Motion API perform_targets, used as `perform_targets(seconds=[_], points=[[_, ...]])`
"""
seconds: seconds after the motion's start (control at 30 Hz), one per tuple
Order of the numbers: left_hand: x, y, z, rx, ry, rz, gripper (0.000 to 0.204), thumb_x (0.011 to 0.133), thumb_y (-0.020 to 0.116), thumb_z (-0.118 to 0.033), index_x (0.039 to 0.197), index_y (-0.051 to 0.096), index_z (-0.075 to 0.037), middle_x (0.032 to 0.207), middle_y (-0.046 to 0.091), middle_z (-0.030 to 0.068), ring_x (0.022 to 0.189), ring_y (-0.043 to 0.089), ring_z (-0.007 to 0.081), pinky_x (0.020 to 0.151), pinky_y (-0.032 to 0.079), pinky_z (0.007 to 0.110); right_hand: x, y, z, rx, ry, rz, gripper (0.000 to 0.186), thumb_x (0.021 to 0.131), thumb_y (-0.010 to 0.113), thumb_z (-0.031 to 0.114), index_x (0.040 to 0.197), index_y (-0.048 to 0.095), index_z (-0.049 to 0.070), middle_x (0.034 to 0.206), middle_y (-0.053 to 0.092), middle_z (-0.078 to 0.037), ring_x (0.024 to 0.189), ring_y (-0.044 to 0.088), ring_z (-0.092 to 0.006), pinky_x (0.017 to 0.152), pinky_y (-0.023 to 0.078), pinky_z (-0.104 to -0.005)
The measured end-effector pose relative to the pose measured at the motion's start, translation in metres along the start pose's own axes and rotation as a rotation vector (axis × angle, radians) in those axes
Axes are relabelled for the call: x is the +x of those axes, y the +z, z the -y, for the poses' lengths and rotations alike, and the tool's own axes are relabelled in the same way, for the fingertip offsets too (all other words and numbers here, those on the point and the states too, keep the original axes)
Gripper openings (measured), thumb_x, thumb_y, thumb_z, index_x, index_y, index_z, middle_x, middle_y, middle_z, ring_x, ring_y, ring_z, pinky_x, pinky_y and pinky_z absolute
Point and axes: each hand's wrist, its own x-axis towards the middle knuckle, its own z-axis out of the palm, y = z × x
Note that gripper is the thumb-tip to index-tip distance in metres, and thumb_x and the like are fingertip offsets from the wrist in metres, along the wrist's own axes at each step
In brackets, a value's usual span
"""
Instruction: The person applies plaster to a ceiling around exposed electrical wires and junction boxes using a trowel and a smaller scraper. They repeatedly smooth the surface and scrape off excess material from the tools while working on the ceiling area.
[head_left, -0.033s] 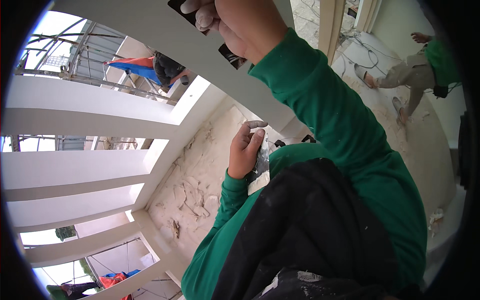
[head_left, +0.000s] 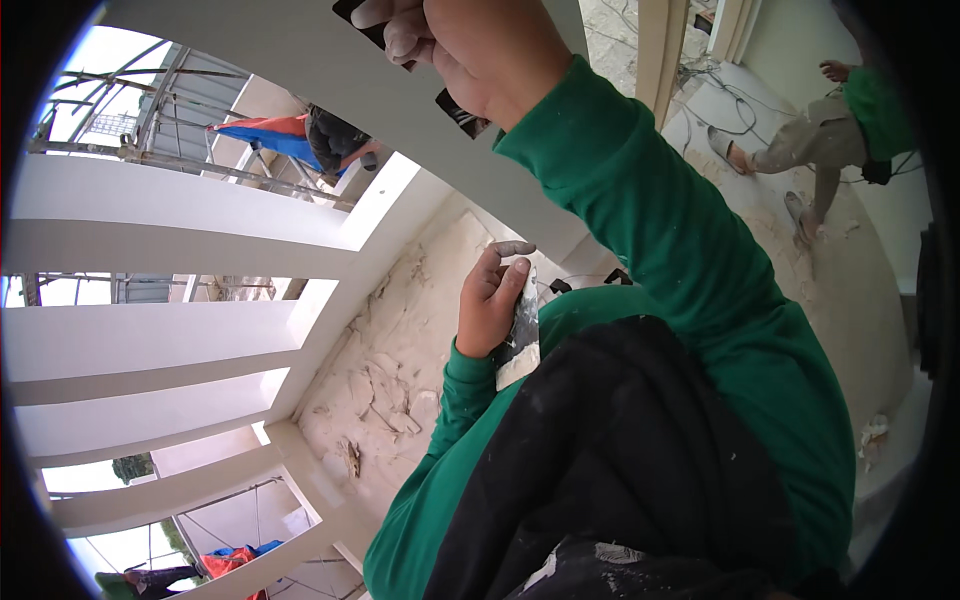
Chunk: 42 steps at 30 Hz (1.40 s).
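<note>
My right hand point(head_left: 455, 45), reaching up at the top, is closed on a dark wide scraper blade point(head_left: 460, 112) held at a grey-white wall surface point(head_left: 530, 190); the blade is partly hidden by the fingers. Lower, in the middle, my left hand point(head_left: 490, 305) grips a flat metal putty plate point(head_left: 518, 335) smeared with white paste, thumb on its face and index finger curled over its upper end. Both forearms are in green sleeves, above my dark-clothed lap.
A co-worker point(head_left: 830, 140) in green stands at right among cables point(head_left: 740, 105). White beams point(head_left: 150, 330) cross at left, with scaffolding point(head_left: 150, 150) and red-blue tarps point(head_left: 260, 130) beyond. Dried plaster scraps point(head_left: 385, 395) litter the floor point(head_left: 420, 280). A door frame point(head_left: 660, 50) rises at top.
My right hand has shifted very slightly left at the wall. The co-worker at right has moved a little. My left hand looks the same.
</note>
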Motion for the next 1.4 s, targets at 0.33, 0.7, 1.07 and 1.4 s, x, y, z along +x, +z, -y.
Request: perform_targets(seconds=[0.33, 0.7, 1.07, 1.4], points=[[0.002, -0.004, 0.006, 0.040, -0.001, 0.025, 0.022, 0.103, 0.054, -0.013, 0.121, 0.057, 0.000, 0.068, 0.053, -0.0049, 0.057, 0.043, 0.0007, 0.051, 0.030, 0.020, 0.015, -0.011, -0.023, 0.128, -0.094, 0.176, 0.015, 0.101, 0.053, 0.015, 0.094, 0.059, 0.003, 0.092, 0.070, -0.012, 0.073, 0.065, -0.0185, 0.070, 0.053, -0.0344], [-0.003, -0.007, 0.016, -0.044, -0.007, -0.036, 0.023, 0.103, 0.053, -0.013, 0.122, 0.057, 0.000, 0.071, 0.052, -0.0052, 0.060, 0.044, 0.0013, 0.054, 0.032, 0.021, -0.003, 0.022, 0.010, 0.219, 0.125, -0.104, 0.017, 0.101, 0.052, 0.014, 0.102, 0.061, 0.000, 0.101, 0.070, -0.015, 0.093, 0.069, -0.0254, 0.089, 0.053, -0.0386], [-0.002, -0.007, 0.019, -0.080, -0.030, -0.121, 0.021, 0.103, 0.054, -0.015, 0.116, 0.060, 0.000, 0.071, 0.052, -0.0058, 0.060, 0.042, 0.0013, 0.053, 0.032, 0.020, -0.044, -0.017, 0.058, -0.064, 0.132, -0.009, 0.024, 0.099, 0.054, 0.016, 0.115, 0.063, 0.001, 0.094, 0.071, -0.016, 0.072, 0.069, -0.0200, 0.077, 0.055, -0.0347], [0.018, 0.006, -0.027, -0.157, 0.286, -0.274, 0.018, 0.101, 0.057, -0.011, 0.112, 0.062, 0.002, 0.078, 0.056, -0.0037, 0.067, 0.047, 0.0031, 0.062, 0.035, 0.018, -0.098, -0.033, 0.044, -0.625, 0.326, 0.091, 0.029, 0.102, 0.056, 0.021, 0.118, 0.060, -0.003, 0.088, 0.068, -0.010, 0.070, 0.064, -0.0143, 0.061, 0.050, -0.0274]])
